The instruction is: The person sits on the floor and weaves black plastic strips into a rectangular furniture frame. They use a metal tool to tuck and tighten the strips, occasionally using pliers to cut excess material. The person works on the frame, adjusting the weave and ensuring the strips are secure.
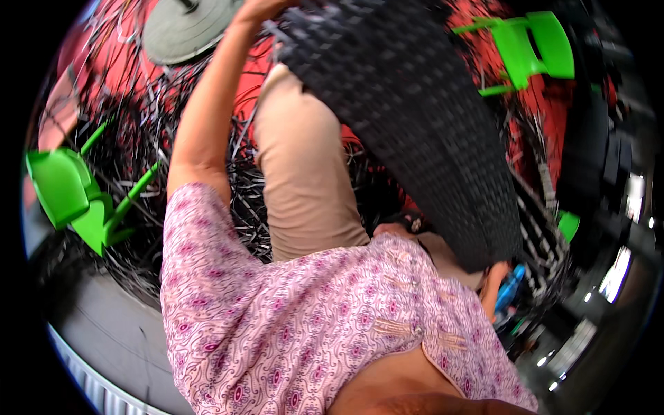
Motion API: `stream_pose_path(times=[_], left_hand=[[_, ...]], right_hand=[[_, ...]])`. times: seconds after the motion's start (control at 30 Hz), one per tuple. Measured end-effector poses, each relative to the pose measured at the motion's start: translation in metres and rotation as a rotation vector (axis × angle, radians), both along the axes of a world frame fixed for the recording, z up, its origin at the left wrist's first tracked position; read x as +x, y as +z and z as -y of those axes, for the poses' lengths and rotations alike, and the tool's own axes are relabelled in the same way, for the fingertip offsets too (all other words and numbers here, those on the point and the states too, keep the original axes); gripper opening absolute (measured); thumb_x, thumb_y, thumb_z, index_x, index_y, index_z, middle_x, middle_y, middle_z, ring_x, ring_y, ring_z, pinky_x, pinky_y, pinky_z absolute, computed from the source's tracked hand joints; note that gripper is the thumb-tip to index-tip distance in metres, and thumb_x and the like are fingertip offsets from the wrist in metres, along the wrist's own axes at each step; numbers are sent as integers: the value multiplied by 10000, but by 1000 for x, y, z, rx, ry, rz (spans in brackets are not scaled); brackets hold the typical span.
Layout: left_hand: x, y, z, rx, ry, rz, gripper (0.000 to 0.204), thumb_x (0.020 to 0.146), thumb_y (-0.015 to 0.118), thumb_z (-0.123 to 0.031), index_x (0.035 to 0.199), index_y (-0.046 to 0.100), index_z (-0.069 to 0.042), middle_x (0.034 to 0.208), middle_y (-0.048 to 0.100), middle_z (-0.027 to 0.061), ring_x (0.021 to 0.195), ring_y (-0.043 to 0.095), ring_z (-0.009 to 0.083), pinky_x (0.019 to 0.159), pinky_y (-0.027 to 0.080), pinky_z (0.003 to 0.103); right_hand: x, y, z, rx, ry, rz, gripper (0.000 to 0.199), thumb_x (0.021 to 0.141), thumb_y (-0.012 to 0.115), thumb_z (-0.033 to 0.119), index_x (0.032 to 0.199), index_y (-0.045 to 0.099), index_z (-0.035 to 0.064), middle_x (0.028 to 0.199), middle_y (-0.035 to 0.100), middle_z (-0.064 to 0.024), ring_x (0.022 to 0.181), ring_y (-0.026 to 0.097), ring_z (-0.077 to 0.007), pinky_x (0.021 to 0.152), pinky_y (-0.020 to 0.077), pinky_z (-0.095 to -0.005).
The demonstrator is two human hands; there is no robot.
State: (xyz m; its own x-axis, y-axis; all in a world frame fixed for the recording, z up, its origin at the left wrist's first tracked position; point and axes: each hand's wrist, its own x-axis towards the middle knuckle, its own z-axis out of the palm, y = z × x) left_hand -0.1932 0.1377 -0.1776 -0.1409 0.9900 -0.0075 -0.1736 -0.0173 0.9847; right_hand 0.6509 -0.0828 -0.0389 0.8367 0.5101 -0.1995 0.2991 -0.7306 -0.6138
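A long black panel woven from flat strips (415, 117) slants across my front, from the top middle down to my right side. Its upper end is blurred, with loose strip ends sticking out. My left hand (266, 8) reaches up to that end and grips its left edge; the frame's top cuts off part of the hand. At the panel's lower tip is my right hand (492, 277), largely hidden behind the weave, so its fingers do not show. My raised knee in beige trousers (301, 159) is left of the panel.
Loose black and grey strips (131, 117) lie tangled over the red floor (242, 100). A round grey base (187, 31) stands at the far left. Green plastic chairs (59, 187) are at the left and far right. Something blue (510, 287) sits beside my right hand.
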Motion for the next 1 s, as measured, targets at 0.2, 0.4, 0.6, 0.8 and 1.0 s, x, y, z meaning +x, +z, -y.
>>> stream_pose_path(times=[0.2, 0.4, 0.6, 0.8, 1.0], left_hand=[[-37, 55, 33, 391, 249, -521, 288, 924, 631, -54, 1200, 713, -40, 1133, 715, 22, 987, 623, 110, 851, 480, 247], [-67, 166, 91, 755, 487, -1314, 192, 934, 684, -83, 1119, 733, -60, 1211, 680, 96, 1116, 640, 228, 921, 534, 324], [4, 247, 136, 492, 405, -1069, 259, 1009, 606, -134, 1197, 691, 22, 1042, 729, 103, 975, 685, 158, 877, 561, 297], [257, 310, 203, 500, -410, -927, 378, 799, 575, 88, 1153, 701, 42, 1098, 725, 150, 1019, 674, 222, 835, 522, 277], [515, 294, 273, 762, -969, -843, 98, 832, 688, -117, 905, 720, -60, 858, 720, 118, 709, 690, 317, 616, 549, 399]], right_hand=[[72, -24, 39, 317, -59, -119, 159, 936, 669, 268, 898, 655, 114, 635, 581, -16, 476, 528, -125, 420, 419, -258], [26, 39, 48, 378, -47, -373, 181, 907, 761, 285, 893, 667, 131, 647, 573, 29, 489, 489, -64, 401, 316, -200], [110, 62, 79, 603, -39, -447, 257, 920, 733, 318, 930, 649, 75, 761, 658, -51, 538, 577, -114, 425, 379, -244], [76, 123, 100, -23, 232, 797, 574, 957, 546, 545, 1183, 667, 31, 1003, 739, -156, 927, 703, -320, 875, 523, -433], [-72, 181, 124, 790, 849, 238, 390, 930, 694, 286, 1241, 643, 56, 1059, 714, -135, 973, 699, -304, 836, 548, -367]])
